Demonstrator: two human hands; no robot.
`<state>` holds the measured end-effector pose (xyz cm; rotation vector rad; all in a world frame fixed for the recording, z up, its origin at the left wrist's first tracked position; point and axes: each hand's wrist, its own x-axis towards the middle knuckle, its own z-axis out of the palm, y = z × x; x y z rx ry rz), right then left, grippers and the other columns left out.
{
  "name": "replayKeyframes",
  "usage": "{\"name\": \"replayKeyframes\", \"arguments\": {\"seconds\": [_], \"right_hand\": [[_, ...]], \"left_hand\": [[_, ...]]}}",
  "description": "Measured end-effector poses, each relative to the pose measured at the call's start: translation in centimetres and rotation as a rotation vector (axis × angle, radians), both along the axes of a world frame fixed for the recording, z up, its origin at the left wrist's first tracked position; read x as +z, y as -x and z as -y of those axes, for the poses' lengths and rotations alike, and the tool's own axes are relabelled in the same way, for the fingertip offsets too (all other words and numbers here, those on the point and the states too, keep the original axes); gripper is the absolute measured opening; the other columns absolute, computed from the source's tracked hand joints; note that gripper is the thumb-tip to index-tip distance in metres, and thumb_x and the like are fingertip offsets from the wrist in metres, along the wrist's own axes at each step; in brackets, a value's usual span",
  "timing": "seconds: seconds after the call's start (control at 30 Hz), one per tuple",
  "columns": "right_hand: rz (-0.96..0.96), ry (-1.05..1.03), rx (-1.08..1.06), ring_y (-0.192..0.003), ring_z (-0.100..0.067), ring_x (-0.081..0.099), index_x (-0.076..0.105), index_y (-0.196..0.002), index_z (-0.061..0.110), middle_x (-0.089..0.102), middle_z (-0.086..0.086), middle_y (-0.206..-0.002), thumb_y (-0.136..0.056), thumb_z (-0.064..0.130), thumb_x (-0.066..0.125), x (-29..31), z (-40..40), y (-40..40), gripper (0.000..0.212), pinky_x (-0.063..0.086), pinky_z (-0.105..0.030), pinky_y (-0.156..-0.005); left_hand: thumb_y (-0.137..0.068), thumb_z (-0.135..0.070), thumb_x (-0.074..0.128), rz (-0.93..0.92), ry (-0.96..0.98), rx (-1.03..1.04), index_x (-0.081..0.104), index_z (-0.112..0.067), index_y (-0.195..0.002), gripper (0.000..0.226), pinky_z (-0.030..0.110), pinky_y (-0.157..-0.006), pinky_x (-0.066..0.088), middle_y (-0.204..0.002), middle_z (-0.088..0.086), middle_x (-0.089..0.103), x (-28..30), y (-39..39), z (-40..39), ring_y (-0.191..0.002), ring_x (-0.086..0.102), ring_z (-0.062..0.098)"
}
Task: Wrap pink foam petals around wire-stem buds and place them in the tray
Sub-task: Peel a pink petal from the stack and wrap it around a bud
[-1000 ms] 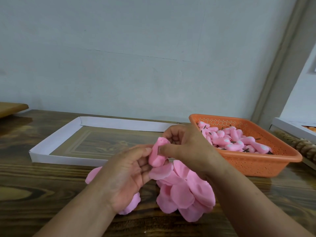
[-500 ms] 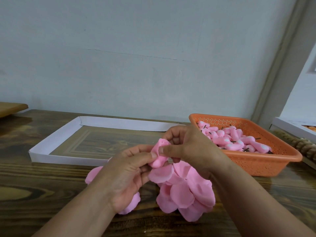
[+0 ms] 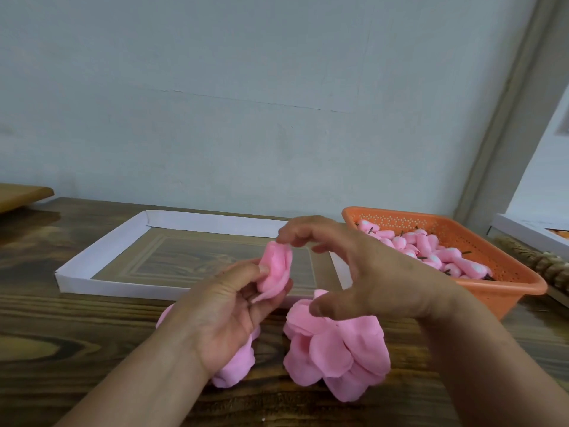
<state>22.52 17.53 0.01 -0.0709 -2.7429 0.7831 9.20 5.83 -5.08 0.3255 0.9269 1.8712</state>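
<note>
Left hand (image 3: 228,306) pinches a pink wrapped bud (image 3: 275,269) between thumb and curled fingers, bud raised above the table edge of the white tray. Wire stem not visible; hidden in the hand. Right hand (image 3: 369,272) spread wide, fingers loosely arched, holding nothing; one fingertip (image 3: 281,239) just touches the top of the bud, thumb hanging low over the petal heap.

White tray (image 3: 101,251), shallow cardboard rim, lies on the wooden table (image 3: 46,318) behind the hands; only a wood-grain floor shows inside it. Orange perforated basket (image 3: 492,291) sits to the right of the tray, partly behind the right hand, holding a pile of pink buds (image 3: 428,251) with dark stem ends poking out.

Loose foam petals (image 3: 335,349) lie heaped on the table below the right hand. A second clump of pink petals (image 3: 237,362) sits under the left wrist, mostly covered by it.

Far right: edge of a white box (image 3: 523,232) and a brown ridged object (image 3: 551,266), too cropped to identify. Far left: corner of a wooden board (image 3: 21,194). Pale wall (image 3: 246,103) behind.
</note>
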Motion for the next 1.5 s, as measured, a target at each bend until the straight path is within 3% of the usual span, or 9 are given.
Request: {"name": "replayKeyframes", "arguments": {"seconds": [0.17,0.33,0.47,0.57,0.73,0.93,1.1,1.27,1.5], "right_hand": [[0.006,-0.164,-0.003,-0.127,0.016,0.024,0.054,-0.119,0.028,0.034,0.011,-0.143,-0.069,0.01,0.08,-0.2,1.2,0.2,0.059,0.0,0.01,-0.089],[-0.093,-0.182,-0.042,-0.126,-0.002,0.037,0.071,-0.096,0.017,0.042,0.01,-0.138,-0.078,0.015,0.075,-0.8,2.5,1.7,0.019,0.029,-0.017,-0.104],[-0.224,-0.189,-0.183,-0.118,-0.007,0.046,0.073,-0.081,0.016,0.053,0.011,-0.12,-0.079,0.015,0.073,-1.1,2.3,1.8,0.002,0.003,0.011,-0.085],[-0.273,-0.169,-0.23,-0.11,-0.013,0.051,0.069,-0.077,0.015,0.054,0.009,-0.108,-0.078,0.013,0.074,-1.3,2.1,1.9,0.006,0.003,0.013,-0.08],[-0.306,-0.113,-0.237,-0.108,-0.015,0.052,0.053,-0.071,0.028,0.052,0.012,-0.103,-0.078,0.011,0.073,-1.3,2.1,2.0,0.027,0.005,0.013,-0.081],[-0.307,-0.097,-0.241,-0.107,-0.016,0.052,0.044,-0.069,0.04,0.053,0.01,-0.104,-0.079,0.011,0.073,-1.2,2.1,2.0,0.042,0.008,0.011,-0.081],[-0.305,-0.021,-0.24,-0.103,-0.009,0.051,0.048,-0.067,0.037,0.052,0.012,-0.102,-0.079,0.009,0.071,-1.0,1.9,1.9,0.039,0.019,0.007,-0.081],[-0.287,-0.04,-0.249,-0.105,-0.012,0.053,0.055,-0.072,0.023,0.055,0.006,-0.104,-0.079,0.011,0.073,-1.3,1.7,2.0,0.022,0.008,0.013,-0.078],[-0.21,0.157,-0.136,-0.099,-0.006,0.055,0.066,-0.078,0.006,0.057,0.004,-0.104,-0.074,0.004,0.076,-1.3,0.5,1.7,0.011,0.038,-0.013,-0.088]], "left_hand": [[-0.058,-0.002,0.066,-0.011,-0.009,-0.014,0.074,0.003,-0.064,0.012,0.029,-0.054,0.059,-0.08,0.019,0.072,-0.1,0.1,0.1,-0.069,0.071,0.025],[-0.039,-0.007,0.074,-0.093,-0.021,-0.027,0.075,-0.003,-0.064,0.026,0.026,-0.054,0.057,-0.082,0.015,0.07,-0.4,0.1,0.1,-0.074,0.069,0.021],[-0.053,-0.002,0.069,-0.052,-0.074,-0.043,0.074,0.0,-0.07,0.018,0.03,-0.062,0.06,-0.081,0.015,0.072,-0.5,0.1,0.0,-0.068,0.071,0.016],[-0.064,0.003,0.061,-0.044,-0.077,-0.071,0.073,0.001,-0.078,0.018,0.032,-0.07,0.06,-0.089,0.016,0.073,-0.5,0.0,0.0,-0.074,0.071,0.017],[-0.076,0.008,0.053,-0.064,-0.09,-0.078,0.065,0.005,-0.098,0.025,0.027,-0.066,0.06,-0.089,0.016,0.073,-0.3,-0.2,0.1,-0.073,0.071,0.016],[-0.066,-0.005,0.062,-0.154,-0.097,-0.057,0.074,0.0,-0.079,0.019,0.026,-0.062,0.059,-0.09,0.018,0.073,-0.2,-0.1,0.3,-0.075,0.071,0.018],[-0.063,-0.006,0.073,-0.269,-0.134,-0.035,0.076,-0.004,-0.079,0.016,0.024,-0.061,0.057,-0.092,0.018,0.073,-0.3,-0.2,0.4,-0.079,0.072,0.02],[-0.064,-0.006,0.064,-0.221,-0.103,0.024,0.067,0.002,-0.09,0.027,0.023,-0.055,0.056,-0.086,0.018,0.074,-0.6,-0.3,0.2,-0.071,0.072,0.019],[-0.063,-0.008,0.063,-0.147,-0.101,0.026,0.067,0.0,-0.089,0.027,0.021,-0.054,0.056,-0.086,0.016,0.073,-0.3,0.0,0.0,-0.068,0.071,0.016]]}}
